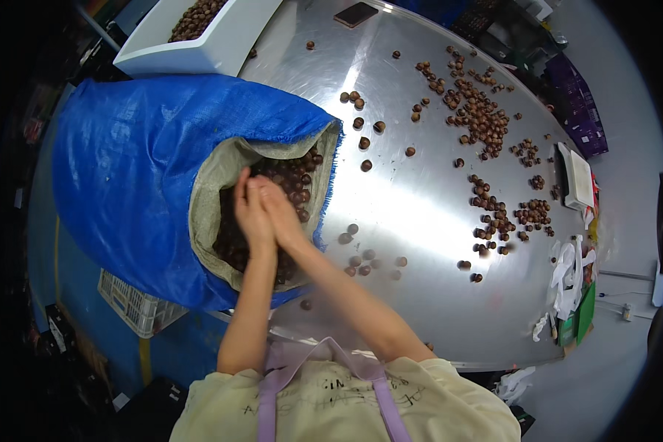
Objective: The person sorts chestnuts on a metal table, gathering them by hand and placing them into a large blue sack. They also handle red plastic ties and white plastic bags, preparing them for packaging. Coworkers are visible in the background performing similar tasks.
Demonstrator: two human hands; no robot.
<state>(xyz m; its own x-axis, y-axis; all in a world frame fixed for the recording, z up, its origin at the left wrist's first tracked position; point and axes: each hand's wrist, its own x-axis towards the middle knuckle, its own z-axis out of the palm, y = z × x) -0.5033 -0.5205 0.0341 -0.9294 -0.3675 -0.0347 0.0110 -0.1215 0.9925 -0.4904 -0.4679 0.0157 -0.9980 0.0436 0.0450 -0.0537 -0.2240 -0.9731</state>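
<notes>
My left hand (252, 218) and my right hand (282, 212) meet side by side, palms turned towards each other, inside the mouth of a blue woven plastic sack (138, 154). The sack lies on its side, its pale inner face (207, 204) folded back around the opening. Round brown nuts in their shells, which look like macadamias (295, 193), fill the mouth around and beyond my fingers. Whether any nuts are between my palms is hidden.
The sack rests partly on a stainless steel table (409, 309). Loose nuts (480, 119) lie scattered to the right. A white bin (166, 58) of nuts, a phone (356, 14), a white tray (577, 177) and white plastic bags (569, 276) stand around. Below left is a plastic crate (138, 304).
</notes>
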